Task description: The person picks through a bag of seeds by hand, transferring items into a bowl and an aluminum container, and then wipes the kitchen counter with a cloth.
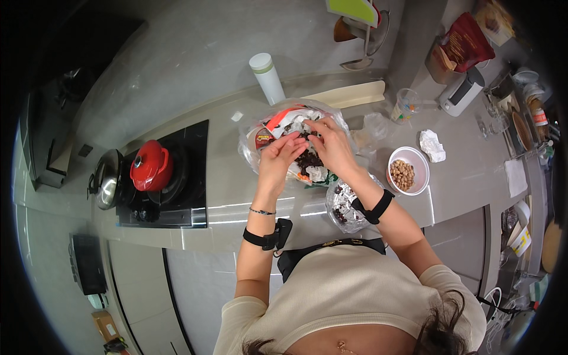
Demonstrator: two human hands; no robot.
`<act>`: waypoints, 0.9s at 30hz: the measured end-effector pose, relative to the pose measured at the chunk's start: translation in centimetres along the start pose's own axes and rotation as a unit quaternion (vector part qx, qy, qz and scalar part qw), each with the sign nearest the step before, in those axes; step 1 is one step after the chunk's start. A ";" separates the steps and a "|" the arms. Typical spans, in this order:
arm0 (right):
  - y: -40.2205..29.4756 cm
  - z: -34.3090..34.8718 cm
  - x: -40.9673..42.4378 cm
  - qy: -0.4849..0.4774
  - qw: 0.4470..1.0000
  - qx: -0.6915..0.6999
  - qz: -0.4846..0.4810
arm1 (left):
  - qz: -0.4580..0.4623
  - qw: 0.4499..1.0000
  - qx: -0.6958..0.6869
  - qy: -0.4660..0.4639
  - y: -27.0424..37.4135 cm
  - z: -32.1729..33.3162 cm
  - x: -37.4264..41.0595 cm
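Observation:
A clear plastic bag (248, 153) lies spread on the counter, full of dark scraps, crumpled tissue and printed wrappers. Both hands are over it. My left hand (284, 153) has its fingers stretched to the right, palm partly up. Close beside it, my right hand (330, 144) points its bent fingers down at the dark scraps; whether anything small is between its fingertips cannot be told. A clear glass bowl (350, 224) with some dark red pieces stands partly under my right forearm. To its right, a white tub (427, 172) holds shelled light brown nuts or beans.
A red pot (153, 166) and a lidded pan (106, 177) stand on the black hob at left. Behind the bag is a white bottle (268, 80). Crumpled tissue (431, 145), a clear plastic cup (404, 106) and an electric kettle (461, 93) are at right.

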State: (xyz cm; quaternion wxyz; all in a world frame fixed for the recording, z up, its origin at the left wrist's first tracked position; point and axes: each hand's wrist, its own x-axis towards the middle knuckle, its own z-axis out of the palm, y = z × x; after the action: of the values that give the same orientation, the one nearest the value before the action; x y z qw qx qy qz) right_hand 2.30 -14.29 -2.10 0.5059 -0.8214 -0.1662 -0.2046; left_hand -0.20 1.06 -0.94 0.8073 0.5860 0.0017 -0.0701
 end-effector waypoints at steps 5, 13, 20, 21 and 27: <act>-2.0 -1.1 0.1 -0.066 0.996 -0.023 -0.051 | -0.044 0.996 -0.078 0.024 0.7 0.2 -0.3; -1.6 -0.1 -0.7 -0.141 0.987 -0.021 -0.070 | -0.041 0.998 -0.048 0.018 0.7 0.9 -0.6; -2.8 -4.1 -1.0 -0.064 0.996 0.058 0.003 | 0.287 0.770 0.562 0.098 1.3 1.0 -1.2; -2.4 -5.7 -1.4 -0.071 0.996 0.054 0.019 | 0.342 0.710 0.604 0.119 1.8 1.4 -1.5; 6.5 -15.3 -7.9 0.015 0.964 -0.144 0.222 | 0.440 0.762 0.466 -0.091 -1.5 4.5 -5.3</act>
State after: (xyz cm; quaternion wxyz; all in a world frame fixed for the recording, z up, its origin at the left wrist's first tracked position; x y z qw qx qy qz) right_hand -3.94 -31.35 -4.90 0.4177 -0.8986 0.0590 -0.1206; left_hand -5.94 -3.04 -0.54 0.3736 0.8170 -0.3626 0.2479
